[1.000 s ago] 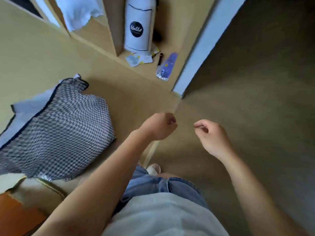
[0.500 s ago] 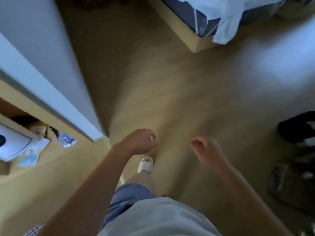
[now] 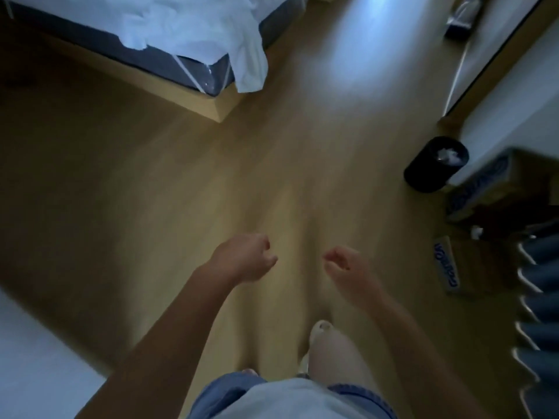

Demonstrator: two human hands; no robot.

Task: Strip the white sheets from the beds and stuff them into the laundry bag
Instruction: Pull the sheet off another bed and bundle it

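Note:
A rumpled white sheet (image 3: 193, 22) lies on the bed at the top left, and one end hangs over the bed's corner. The bed has a dark mattress (image 3: 169, 66) in clear plastic wrap on a light wooden base (image 3: 193, 101). My left hand (image 3: 245, 258) and my right hand (image 3: 348, 267) hover side by side over the wooden floor, well short of the bed. Both have loosely curled fingers and hold nothing. No laundry bag is in view.
A black bin (image 3: 432, 164) with white paper in it stands at the right. Cardboard boxes with blue lettering (image 3: 478, 189) and a row of blue items (image 3: 538, 313) line the right edge. A white surface (image 3: 30, 358) fills the lower left. My slippered foot (image 3: 322, 331) is stepping forward.
The view has swung away from the alcove and the checked bag toward the bed, which is nearer than half a second ago. Both hands stay curled and empty.

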